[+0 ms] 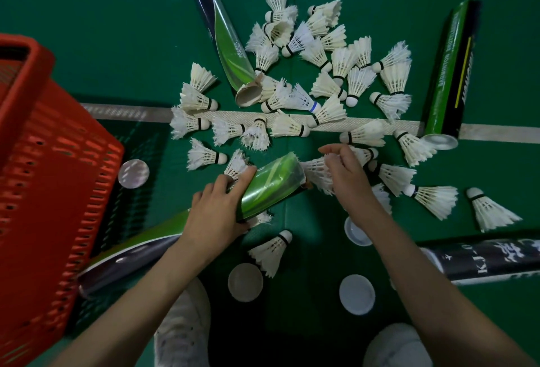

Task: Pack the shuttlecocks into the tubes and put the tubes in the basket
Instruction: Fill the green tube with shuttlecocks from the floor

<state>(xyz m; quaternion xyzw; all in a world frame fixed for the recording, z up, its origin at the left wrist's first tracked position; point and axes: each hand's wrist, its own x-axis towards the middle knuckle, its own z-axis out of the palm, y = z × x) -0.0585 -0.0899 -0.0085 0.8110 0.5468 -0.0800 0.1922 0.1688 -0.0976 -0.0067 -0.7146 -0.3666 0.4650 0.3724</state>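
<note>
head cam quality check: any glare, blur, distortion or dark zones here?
Head view: dim overall, darkest at the bottom between the forearms; strong wide-angle bending, the black tube and red basket curve at the edges; sheen on the green tube in the left hand; basket slightly smeared; the central shuttlecocks look sharp.

The red basket (43, 167) runs off the left edge, so only one corner and part of its rim show, and its inside cannot be seen. The black tube with white characters (482, 261) is cut by the right edge. The left hand (216, 211) covers the middle of the green tube (263, 188), and its far end lies in shadow beneath the basket. The right hand (347, 173) hides most of a shuttlecock (317, 173) at the tube's mouth; whether its cork is inside cannot be told. A white lid (358, 232) is half hidden behind the right forearm. Both white shoes (184, 328) are cut by the bottom edge.
</note>
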